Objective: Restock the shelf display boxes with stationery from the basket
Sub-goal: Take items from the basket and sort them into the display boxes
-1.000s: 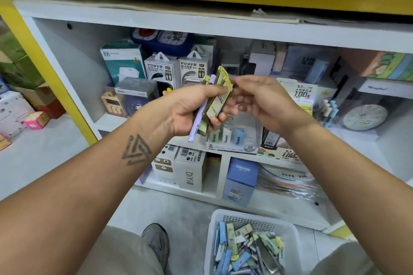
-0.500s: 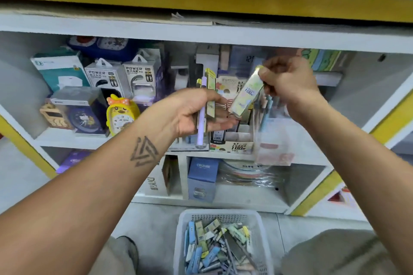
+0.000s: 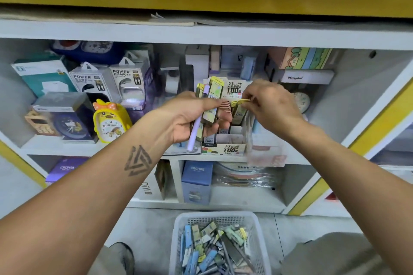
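Biggest risk here imo is the right hand [image 3: 271,105] jamming its slim yellow-green lead refill pack [image 3: 239,112] into the wrong slot of the white cardboard display box with "100" printed on it [image 3: 228,140]. The box has little cardboard dividers and the pack is going in at a tilt, so it could catch on a divider edge and bend it, or shove the whole box backwards on the white shelf [image 3: 89,147]. The right grip is a fingertip pinch on the pack's yellow top, which doesn't give much control if it snags.

Second worry: the left hand [image 3: 190,118] is clenched round a whole fan of things, several more yellow-green packs [image 3: 212,105] plus a pale lilac pen [image 3: 196,128] that pokes out the bottom. It hangs right in front of the box, so the pen looks like the first thing to slip.

The packs themselves are flat narrow cards, yellow hang tab on top, dark print lower down, too blurry to read. Loads more, blue and green too, lie jumbled in the white plastic mesh basket [image 3: 178,234] on the floor below, so far from done I'd say.
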Tool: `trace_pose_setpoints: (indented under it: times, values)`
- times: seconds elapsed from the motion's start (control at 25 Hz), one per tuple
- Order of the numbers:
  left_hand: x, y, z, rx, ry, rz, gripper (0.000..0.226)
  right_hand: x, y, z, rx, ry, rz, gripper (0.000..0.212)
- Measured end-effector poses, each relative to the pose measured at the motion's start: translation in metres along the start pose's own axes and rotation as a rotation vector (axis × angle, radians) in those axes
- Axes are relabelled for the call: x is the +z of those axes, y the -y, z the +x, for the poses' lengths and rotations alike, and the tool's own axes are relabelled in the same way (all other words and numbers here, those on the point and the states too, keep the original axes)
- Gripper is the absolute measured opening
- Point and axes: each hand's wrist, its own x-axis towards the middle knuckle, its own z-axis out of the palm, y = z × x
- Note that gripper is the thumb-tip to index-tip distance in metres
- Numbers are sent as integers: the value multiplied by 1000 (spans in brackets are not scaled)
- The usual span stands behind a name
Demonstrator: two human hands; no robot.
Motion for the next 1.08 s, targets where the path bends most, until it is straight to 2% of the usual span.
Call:
trace_pose_setpoints:
  times: [0.12,0.24,0.32,0.36,0.4,0.52,0.56,0.64,0.76,0.84,0.92,1.08]
  values:
    - [-5,1,1,4,-7,24,17,8,4,1,-16,-18,-55,12]
    - [-5,2,1,5,-16,27,12,16,9,0,-46,66,-200,7]
    - [-3,3,0,0,-2,24,11,17,9,1,-36,104,-260,16]
    - [-2,4,0,-7,11,22,12,16,11,4,10,81,-176,18]
    - [-1,4,-1,-13,24,20,15,12,14,7,110,45,16,19]
    - [4,5,-2,-29,89,38,25,-2,25,13,482,44,843,14]
    - [6,5,-4,-37,118,41,26,-6,27,13,515,70,973,9]
    - [7,5,-6,-62,154,10,25,-13,29,11,537,61,1040,2]
    - [1,2,-6,-69,92,-61,22,-25,18,14,569,-125,957,3]
    - [-7,-3,-6,-54,-12,-22,15,-29,10,14,512,-175,786,5]
    - [-11,-5,-6,-47,-69,-6,12,-26,8,11,399,-119,557,7]
    - [-8,-5,-5,-69,-46,10,20,-14,10,1,113,7,148,11]
